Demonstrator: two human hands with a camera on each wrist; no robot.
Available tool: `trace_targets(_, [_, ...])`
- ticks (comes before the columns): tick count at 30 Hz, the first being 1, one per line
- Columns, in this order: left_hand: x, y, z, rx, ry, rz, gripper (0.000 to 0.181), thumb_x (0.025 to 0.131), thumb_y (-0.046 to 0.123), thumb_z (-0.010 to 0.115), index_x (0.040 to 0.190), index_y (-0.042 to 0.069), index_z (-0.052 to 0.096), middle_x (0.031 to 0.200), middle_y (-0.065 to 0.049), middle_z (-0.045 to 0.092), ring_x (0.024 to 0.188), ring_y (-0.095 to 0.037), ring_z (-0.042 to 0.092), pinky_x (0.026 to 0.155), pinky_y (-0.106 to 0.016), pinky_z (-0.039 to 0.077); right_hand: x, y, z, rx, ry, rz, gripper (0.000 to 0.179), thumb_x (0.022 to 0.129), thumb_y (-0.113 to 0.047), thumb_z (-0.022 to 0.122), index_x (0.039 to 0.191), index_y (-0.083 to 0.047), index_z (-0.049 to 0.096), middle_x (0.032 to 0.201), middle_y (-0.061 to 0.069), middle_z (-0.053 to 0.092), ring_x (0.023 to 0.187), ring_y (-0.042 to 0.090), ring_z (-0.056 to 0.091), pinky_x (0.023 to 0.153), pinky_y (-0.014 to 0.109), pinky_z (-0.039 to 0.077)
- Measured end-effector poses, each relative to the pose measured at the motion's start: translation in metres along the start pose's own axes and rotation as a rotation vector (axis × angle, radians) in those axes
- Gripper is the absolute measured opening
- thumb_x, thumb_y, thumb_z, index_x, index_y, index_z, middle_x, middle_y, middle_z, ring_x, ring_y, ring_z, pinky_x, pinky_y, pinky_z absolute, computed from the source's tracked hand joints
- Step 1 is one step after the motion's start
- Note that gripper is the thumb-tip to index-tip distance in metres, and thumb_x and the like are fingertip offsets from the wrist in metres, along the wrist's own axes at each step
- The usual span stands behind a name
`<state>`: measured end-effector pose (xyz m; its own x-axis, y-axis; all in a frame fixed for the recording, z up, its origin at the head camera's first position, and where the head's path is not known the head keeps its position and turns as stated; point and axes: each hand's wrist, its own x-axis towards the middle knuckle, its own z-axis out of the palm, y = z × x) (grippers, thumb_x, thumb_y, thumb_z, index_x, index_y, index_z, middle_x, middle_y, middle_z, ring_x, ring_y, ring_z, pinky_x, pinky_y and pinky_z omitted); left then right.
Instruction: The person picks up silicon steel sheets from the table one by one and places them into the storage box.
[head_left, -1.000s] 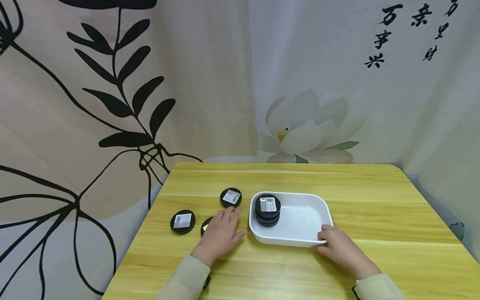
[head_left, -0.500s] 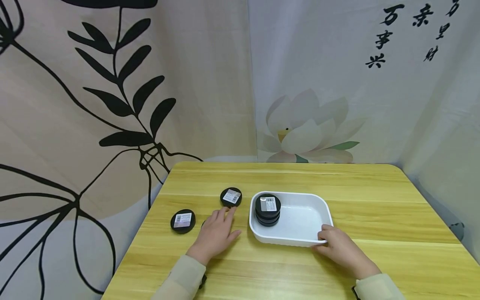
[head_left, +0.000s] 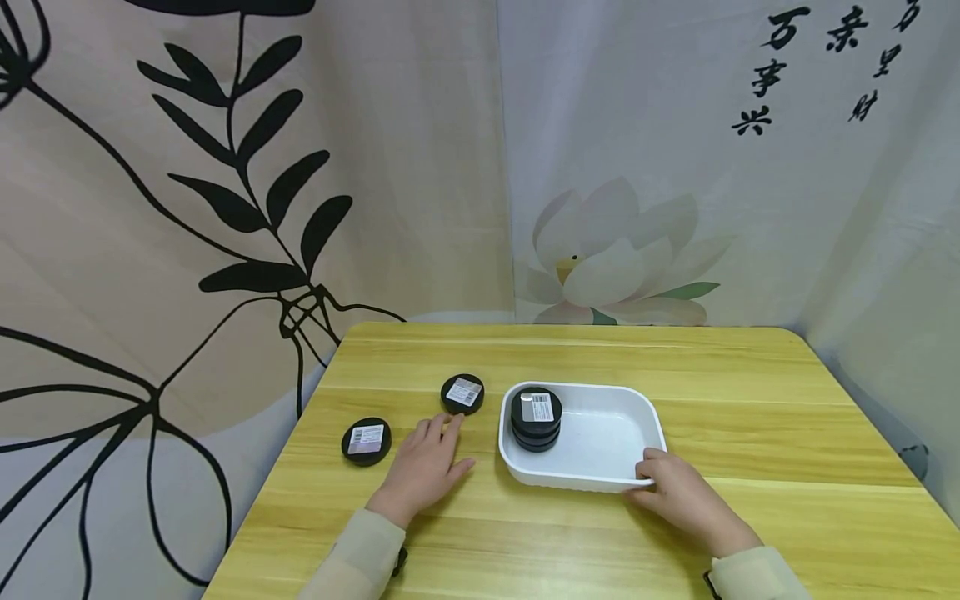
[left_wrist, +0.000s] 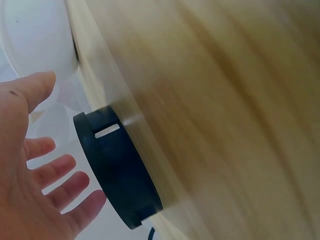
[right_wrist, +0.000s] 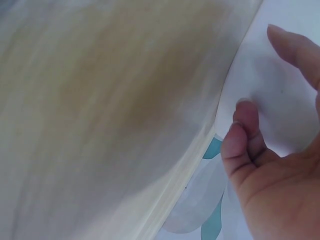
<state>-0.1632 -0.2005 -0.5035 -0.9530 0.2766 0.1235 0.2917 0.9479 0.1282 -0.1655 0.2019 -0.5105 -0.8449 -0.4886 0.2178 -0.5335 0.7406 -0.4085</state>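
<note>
My left hand (head_left: 422,468), fingers loosely extended, reaches low over the table left of the white tray (head_left: 600,479). In the left wrist view, a black round lid-like disc (left_wrist: 120,170) with a notched rim lies right by its fingertips, not gripped. Two more black discs show from above: one labelled disc (head_left: 462,394) just beyond the fingertips, another labelled disc (head_left: 366,442) to the left. Inside the tray's left end stands a stack of black discs (head_left: 536,417), a barcode label on top. At the tray's near right corner, my right hand (head_left: 678,500) grips the rim.
The wooden table (head_left: 787,417) carries everything and extends to the right of the tray. Behind it hangs a printed curtain (head_left: 420,167) with black leaves, a pale lotus and brush characters. The table's left edge runs close past the left discs.
My left hand has shifted slightly left and toward me, covering the black disc that showed beside it in the head view. The right hand and tray stay in place.
</note>
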Motion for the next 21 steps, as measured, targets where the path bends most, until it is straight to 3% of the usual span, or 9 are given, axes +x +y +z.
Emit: trace_targets(21, [-0.006,-0.016,-0.002,0.004,-0.023,-0.048,0.076,0.097,0.057,0.059,0.153,0.01,0.04,0.146,-0.017,0.049,0.134,-0.037,0.047,0.11,-0.053,0.041,-0.001,0.001,0.001,0.009,0.015,-0.01,0.033,0.078,-0.024,0.085,0.063,-0.026,0.055,0.072,-0.015,0.044,0.065,-0.002,0.038,0.059,0.021,0.038])
